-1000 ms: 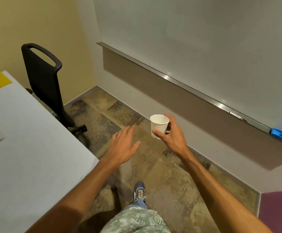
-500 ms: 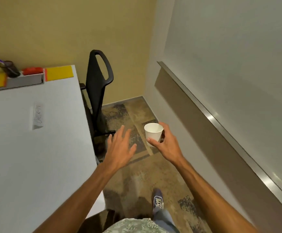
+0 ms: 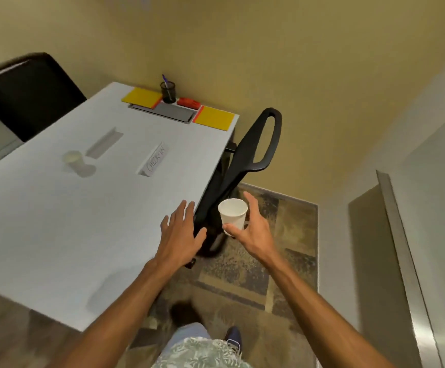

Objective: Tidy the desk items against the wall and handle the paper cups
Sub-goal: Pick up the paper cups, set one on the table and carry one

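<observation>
You are turning back from the whiteboard wall; the surface (image 3: 56, 221) is filling the view now. Your right hand (image 3: 253, 232) fingers are gripping the cup (image 3: 232, 214) beside the chair (image 3: 245, 160); left hand (image 3: 180, 235) fingers are spreading empty over the edge. Second cup (image 3: 73, 158) is waiting mid-surface, likely next.

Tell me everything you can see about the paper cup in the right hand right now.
The paper cup is plain white with a rolled rim, tapering toward its base, and looks empty. It is held roughly upright, mouth up, off the desk's right edge, above the floor and in front of the black chair. The right hand grips it, thumb across the lower front and fingers behind. Nothing else touches it.
</observation>
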Motion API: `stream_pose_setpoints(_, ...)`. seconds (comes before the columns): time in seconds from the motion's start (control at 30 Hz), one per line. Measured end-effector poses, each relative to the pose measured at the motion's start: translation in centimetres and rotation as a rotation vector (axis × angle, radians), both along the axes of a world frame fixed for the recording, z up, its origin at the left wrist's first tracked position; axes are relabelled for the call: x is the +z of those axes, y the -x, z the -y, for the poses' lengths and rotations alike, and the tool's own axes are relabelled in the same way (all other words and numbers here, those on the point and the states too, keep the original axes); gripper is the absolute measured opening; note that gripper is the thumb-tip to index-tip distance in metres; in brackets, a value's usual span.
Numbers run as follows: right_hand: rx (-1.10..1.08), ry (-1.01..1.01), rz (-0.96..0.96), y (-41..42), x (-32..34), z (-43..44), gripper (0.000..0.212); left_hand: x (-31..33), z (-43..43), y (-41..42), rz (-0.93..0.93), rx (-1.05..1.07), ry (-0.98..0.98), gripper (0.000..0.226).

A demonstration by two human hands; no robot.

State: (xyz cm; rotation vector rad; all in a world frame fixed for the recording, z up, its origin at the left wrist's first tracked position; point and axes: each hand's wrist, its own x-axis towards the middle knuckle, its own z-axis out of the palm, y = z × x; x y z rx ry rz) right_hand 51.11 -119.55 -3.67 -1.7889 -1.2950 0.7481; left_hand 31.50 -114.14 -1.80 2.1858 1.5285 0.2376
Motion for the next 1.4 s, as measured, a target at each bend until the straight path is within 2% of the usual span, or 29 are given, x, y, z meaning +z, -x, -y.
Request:
stream_pose_setpoints(0.17, 0.178, -0.034, -0.001, -0.3, 0.2, -6.8, 0.087, -0.4, -2.4, 0.8, 0.009, 0.178, -0.02, 0.072)
stream_pose_setpoints(0.3, 0.298, -0.018, -0.012, 1.7, -0.2, -12.7, 0.088, -0.8, -5.2, 2.4, 0.009, 0.301, -0.017, 0.074)
stream_pose_setpoints(0.67, 0.566, -0.038, 0.007, 9.5, -2.7, -26.3, 0.079, -3.9, -14.8, 8.5, -0.021, 0.509, 0.003, 0.078)
stream_pose_setpoints(1.0, 0.597, 0.026, 0.017, 14.7, -6.7, -34.9, 0.078, -6.5, -19.3, 12.9, -0.059, 0.609, 0.019, 0.079)
stream_pose_setpoints(1.4, 0.708, 0.12, 0.073, 19.2, -13.7, -41.8, 0.08, -11.9, -22.8, 13.7, -0.124, 0.785, 0.123, 0.078)
